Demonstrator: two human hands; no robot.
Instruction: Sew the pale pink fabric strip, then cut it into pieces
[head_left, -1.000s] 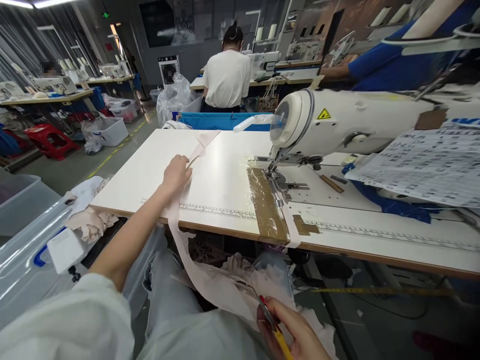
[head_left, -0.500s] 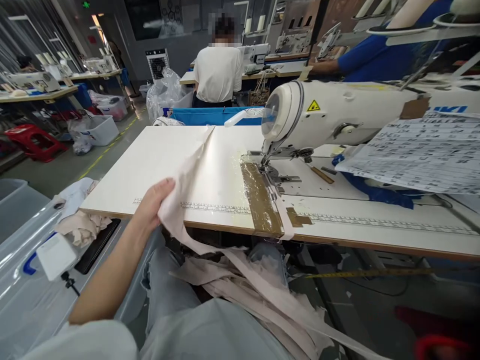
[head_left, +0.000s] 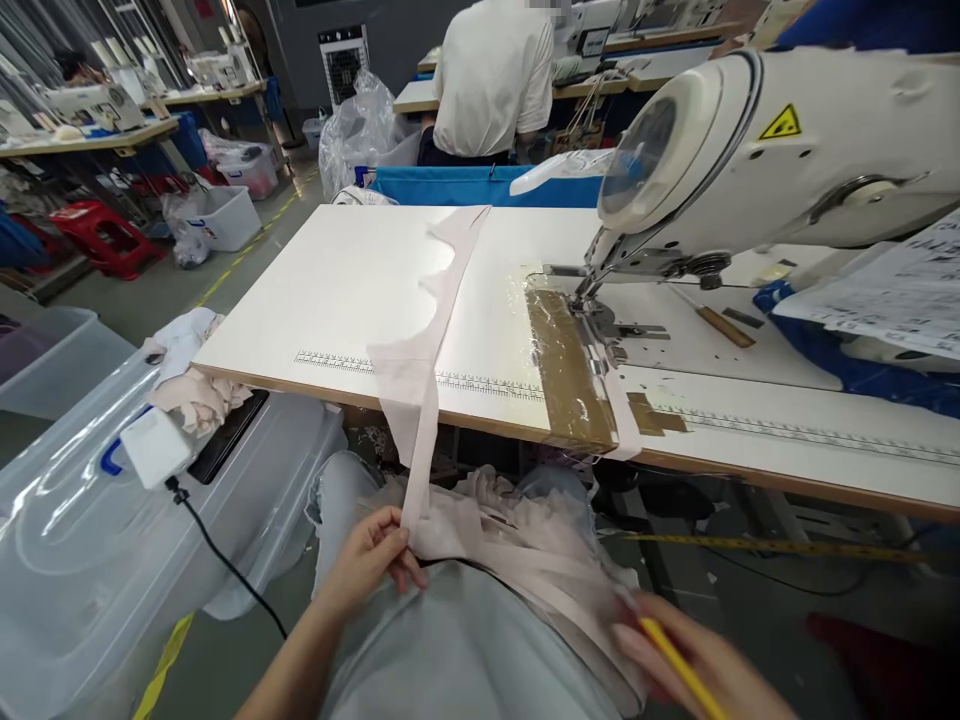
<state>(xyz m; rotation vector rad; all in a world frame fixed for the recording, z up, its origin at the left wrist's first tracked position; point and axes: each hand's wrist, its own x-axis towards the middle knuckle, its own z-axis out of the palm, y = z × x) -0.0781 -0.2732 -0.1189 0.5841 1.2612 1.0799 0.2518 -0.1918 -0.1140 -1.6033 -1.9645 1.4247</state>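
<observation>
My left hand [head_left: 369, 556] is closed at my lap, thumb and forefinger pinching the edge of a pale pink fabric strip [head_left: 426, 455]. From there the strip runs up over the table edge, widening into a piece with a scalloped side [head_left: 442, 300] that lies on the white sewing table [head_left: 337, 270]. More pale pink fabric [head_left: 517, 545] is heaped across my lap. Low on the right, my right hand [head_left: 694, 655], smeared by motion, is wrapped round a slim yellow-handled tool [head_left: 679, 665]. Its greyish tip is by the heaped fabric, too blurred to tell its kind.
A white sewing machine [head_left: 720, 150] stands right of the fabric piece, with brown tape [head_left: 566, 365] beside its needle area. A wooden-handled tool [head_left: 726, 326] lies behind. At left are a clear plastic bin [head_left: 82, 560] and a white charger [head_left: 156, 446]. A person in white [head_left: 491, 80] sits ahead.
My left hand has come down from the table to my lap, still on the pink fabric. The scalloped piece now lies flatter on the table. My right hand has entered with the yellow-handled tool.
</observation>
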